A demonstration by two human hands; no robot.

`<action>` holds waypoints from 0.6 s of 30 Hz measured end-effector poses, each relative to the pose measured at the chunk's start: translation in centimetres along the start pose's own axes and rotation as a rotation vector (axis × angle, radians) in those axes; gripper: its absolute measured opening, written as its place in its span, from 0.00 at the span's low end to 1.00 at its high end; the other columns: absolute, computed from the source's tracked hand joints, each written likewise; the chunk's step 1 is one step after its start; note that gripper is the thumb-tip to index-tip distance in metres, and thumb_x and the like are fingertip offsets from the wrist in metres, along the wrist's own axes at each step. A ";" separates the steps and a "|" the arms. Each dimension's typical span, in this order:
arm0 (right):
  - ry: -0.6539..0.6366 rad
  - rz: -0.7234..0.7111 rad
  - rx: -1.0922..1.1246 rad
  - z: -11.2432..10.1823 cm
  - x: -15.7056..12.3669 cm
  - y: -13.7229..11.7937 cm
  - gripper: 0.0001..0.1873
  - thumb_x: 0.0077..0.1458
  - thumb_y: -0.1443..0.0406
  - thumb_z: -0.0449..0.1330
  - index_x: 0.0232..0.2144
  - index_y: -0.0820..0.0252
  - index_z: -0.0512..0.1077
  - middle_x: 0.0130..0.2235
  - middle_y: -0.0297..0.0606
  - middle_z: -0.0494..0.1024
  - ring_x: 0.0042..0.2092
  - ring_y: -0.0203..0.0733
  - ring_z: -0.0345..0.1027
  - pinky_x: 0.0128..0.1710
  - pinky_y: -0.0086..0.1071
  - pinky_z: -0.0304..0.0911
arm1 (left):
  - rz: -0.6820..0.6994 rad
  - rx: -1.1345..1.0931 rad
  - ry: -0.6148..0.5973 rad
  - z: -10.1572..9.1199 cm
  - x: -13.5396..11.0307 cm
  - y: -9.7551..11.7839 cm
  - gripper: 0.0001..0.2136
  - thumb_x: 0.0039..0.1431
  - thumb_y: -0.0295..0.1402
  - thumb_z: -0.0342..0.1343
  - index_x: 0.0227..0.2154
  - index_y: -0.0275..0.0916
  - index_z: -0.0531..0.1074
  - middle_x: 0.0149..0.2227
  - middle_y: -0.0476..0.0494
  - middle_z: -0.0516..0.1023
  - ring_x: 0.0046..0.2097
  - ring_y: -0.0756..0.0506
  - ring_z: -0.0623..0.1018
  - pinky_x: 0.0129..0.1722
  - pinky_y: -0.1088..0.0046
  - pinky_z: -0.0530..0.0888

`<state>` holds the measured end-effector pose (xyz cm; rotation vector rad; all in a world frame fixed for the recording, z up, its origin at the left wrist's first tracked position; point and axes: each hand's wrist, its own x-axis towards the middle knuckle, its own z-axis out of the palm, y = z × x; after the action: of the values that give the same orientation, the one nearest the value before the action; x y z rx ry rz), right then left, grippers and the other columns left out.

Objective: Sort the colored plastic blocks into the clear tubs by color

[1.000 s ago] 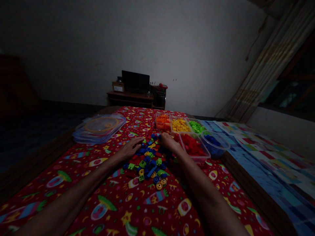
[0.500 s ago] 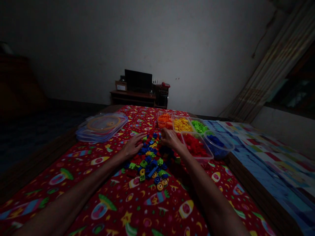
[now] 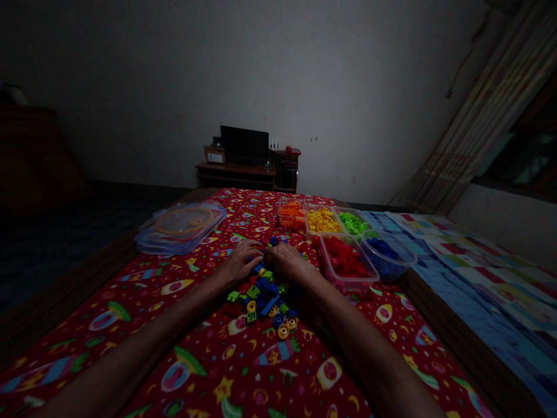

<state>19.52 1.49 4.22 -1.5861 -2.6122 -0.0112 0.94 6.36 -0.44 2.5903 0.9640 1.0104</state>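
Plastic bricks heaped on red cloth.
They lie between and nearward of left hand and right hand, both equally close, fingertips almost meeting; whether fingers clamp anything, I cannot tell.

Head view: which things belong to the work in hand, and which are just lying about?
Probably in the work: left hand, right hand, mixed pieces, orange pieces, yellow pieces, green pieces, red pieces, blue pieces, clear containers, perhaps stacked lids.

Probably just lying about: monitor, cardboard box, checked cloth.
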 end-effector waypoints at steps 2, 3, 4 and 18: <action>-0.003 0.015 0.018 0.1 0.1 -0.1 0.19 0.59 0.70 0.49 0.51 0.59 0.67 0.42 0.45 0.76 0.45 0.44 0.68 0.38 0.31 0.58 | 0.010 0.010 -0.037 0.2 0.0 0.0 0.12 0.59 0.36 0.49 0.31 0.40 0.78 0.45 0.38 0.77 0.50 0.39 0.73 0.53 0.58 0.69; 0.003 0.028 0.028 0.1 0.1 -0.2 0.18 0.58 0.70 0.49 0.51 0.59 0.67 0.42 0.45 0.76 0.44 0.43 0.68 0.37 0.31 0.58 | 0.011 0.016 -0.049 0.3 0.0 0.1 0.11 0.58 0.34 0.49 0.31 0.40 0.78 0.45 0.38 0.77 0.49 0.39 0.73 0.52 0.58 0.70; 0.016 0.039 0.038 0.2 0.1 -0.2 0.18 0.58 0.70 0.49 0.50 0.59 0.67 0.43 0.45 0.76 0.44 0.43 0.68 0.37 0.31 0.58 | 0.010 0.023 -0.057 0.3 -0.1 0.1 0.11 0.58 0.33 0.50 0.33 0.40 0.78 0.44 0.39 0.77 0.49 0.40 0.73 0.52 0.58 0.70; 0.113 -0.026 0.162 -0.3 0.1 0.8 0.20 0.53 0.71 0.56 0.49 0.62 0.66 0.44 0.45 0.76 0.44 0.43 0.69 0.39 0.29 0.59 | 0.002 0.090 -0.031 0.4 -0.5 -0.6 0.14 0.60 0.35 0.45 0.35 0.38 0.76 0.43 0.38 0.78 0.47 0.41 0.74 0.50 0.60 0.71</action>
<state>20.23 1.96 4.48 -1.4543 -2.4788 0.1034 0.60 6.57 -1.20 2.6720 1.0222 0.9456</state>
